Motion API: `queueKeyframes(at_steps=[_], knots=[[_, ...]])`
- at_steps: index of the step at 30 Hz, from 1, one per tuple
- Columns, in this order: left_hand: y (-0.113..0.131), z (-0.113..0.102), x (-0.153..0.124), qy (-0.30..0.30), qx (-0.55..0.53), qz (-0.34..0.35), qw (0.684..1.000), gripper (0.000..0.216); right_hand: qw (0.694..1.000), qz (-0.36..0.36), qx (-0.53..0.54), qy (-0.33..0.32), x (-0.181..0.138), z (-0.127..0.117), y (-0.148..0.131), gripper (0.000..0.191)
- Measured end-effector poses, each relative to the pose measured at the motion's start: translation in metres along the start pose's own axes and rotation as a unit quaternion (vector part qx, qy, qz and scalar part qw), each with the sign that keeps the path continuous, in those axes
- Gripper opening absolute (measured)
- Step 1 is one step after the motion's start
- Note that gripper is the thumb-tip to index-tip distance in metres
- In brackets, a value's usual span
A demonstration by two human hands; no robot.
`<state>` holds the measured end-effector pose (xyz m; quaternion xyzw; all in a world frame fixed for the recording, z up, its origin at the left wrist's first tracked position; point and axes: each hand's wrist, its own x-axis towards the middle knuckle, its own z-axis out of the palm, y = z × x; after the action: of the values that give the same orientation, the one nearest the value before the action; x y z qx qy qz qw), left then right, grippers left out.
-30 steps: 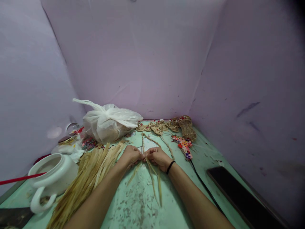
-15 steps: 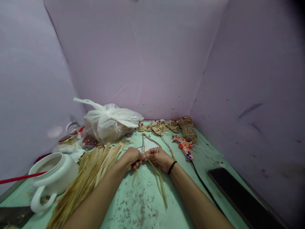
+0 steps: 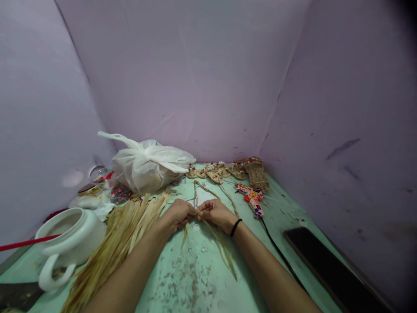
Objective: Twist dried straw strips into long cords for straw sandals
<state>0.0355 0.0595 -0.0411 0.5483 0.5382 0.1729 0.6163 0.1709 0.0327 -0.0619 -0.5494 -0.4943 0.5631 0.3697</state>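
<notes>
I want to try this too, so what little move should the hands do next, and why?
Perhaps fold one loose strand over at the pinch and press it snug: the left hand and right hand nearly meet at the near end of the cord, where strands still hang loose.

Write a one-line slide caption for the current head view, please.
Left hand and right hand pinch a straw-coloured cord over a green table.
</notes>
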Motion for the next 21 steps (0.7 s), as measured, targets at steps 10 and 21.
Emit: queueKeyframes(at_steps=[10,21], knots=[[0.006,0.015,-0.003,0.139,0.013,-0.005,0.990,0.020,0.953,-0.008,-0.273,0.130,-0.007,-0.001,-0.015,0.011],[0.011,0.002,-0.012,0.051,-0.038,0.000,0.998,0.019,0.914,-0.114,-0.362,0.145,-0.025,0.023,-0.030,0.014]])
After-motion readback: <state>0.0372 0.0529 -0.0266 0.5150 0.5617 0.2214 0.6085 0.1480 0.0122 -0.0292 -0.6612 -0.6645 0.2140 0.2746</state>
